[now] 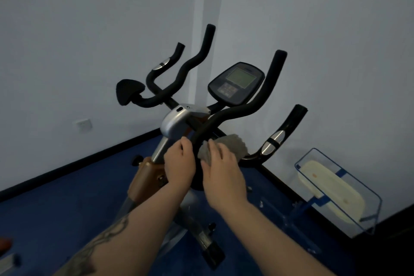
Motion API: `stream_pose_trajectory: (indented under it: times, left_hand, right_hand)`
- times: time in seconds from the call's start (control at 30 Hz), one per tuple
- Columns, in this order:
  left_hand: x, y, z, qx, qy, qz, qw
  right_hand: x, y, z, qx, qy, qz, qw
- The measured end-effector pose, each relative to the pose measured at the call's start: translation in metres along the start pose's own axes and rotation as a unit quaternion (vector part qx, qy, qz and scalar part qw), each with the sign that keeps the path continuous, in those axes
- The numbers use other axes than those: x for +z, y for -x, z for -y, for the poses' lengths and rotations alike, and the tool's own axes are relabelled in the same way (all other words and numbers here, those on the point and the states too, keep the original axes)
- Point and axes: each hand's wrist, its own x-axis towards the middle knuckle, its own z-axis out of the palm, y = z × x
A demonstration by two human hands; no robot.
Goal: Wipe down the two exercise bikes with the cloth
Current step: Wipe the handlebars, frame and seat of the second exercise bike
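Your two arms enter from the bottom edge, and both are bare from there to the wrist: no sleeve, cuff or glove shows on either one. Your left forearm (107,237) carries a dark tattoo (105,234) along its outer side, a winding pattern of curved lines and shaded patches that runs from the lower edge of the view up toward the middle of the forearm; its exact design is too blurred to make out. Your right forearm (266,228) shows no markings. Your left hand (179,163) and right hand (224,175) are bare as well, with no rings, watch or wristband visible on either.
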Motion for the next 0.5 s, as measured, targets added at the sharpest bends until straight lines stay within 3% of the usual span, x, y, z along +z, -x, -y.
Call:
stream_pose_trajectory:
  times: [0.07,0.23,0.37,0.5]
  left_hand:
    - [-0.001,-0.003,0.003,0.003,0.021,0.034,0.999]
    - [-0.002,-0.001,0.0,0.004,-0.005,0.039,0.999]
    - [-0.005,-0.001,0.0,0.027,-0.073,0.037,0.996]
    - [0.0,0.001,-0.002,0.035,-0.097,-0.007,0.995]
  right_hand:
    - [0.003,0.004,-0.004,-0.025,0.05,-0.009,0.998]
    - [-0.023,-0.045,-0.006,0.012,0.021,0.118,0.993]
    - [-0.013,-0.036,-0.009,0.069,0.01,0.031,0.997]
    - [-0.012,-0.041,-0.013,0.031,0.124,0.061,0.99]
